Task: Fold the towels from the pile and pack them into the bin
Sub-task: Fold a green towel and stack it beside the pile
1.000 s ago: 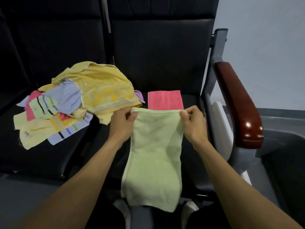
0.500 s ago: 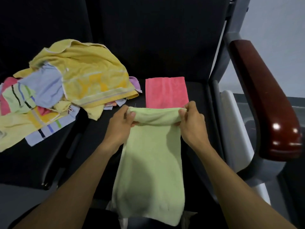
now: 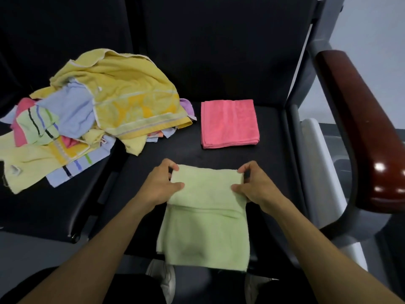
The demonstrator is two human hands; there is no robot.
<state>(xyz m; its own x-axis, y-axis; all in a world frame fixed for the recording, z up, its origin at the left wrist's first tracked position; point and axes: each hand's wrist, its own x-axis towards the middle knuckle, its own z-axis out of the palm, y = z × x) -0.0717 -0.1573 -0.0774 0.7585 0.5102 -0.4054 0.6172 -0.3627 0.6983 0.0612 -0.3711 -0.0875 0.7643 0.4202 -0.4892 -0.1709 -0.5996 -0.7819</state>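
Note:
A light green towel [image 3: 203, 235] lies on the front of the black chair seat [image 3: 274, 172], its near end hanging over the seat edge. Its far end is folded back toward me, making a doubled flap. My left hand [image 3: 161, 185] pinches the flap's left edge and my right hand [image 3: 252, 185] pinches its right edge. A folded pink towel [image 3: 229, 123] lies flat further back on the same seat. A loose pile of towels [image 3: 92, 119], topped by a yellow one, spreads over the seat to the left. No bin shows in this view.
A glossy dark red armrest [image 3: 359, 128] on a grey frame rises at the right of the seat. The black backrest stands behind. White shoes [image 3: 164, 279] show on the floor below the seat edge.
Both hands have pulled the green towel's far end toward me, turning a narrow rolled edge into a wide folded flap. The view has tipped downward and closer.

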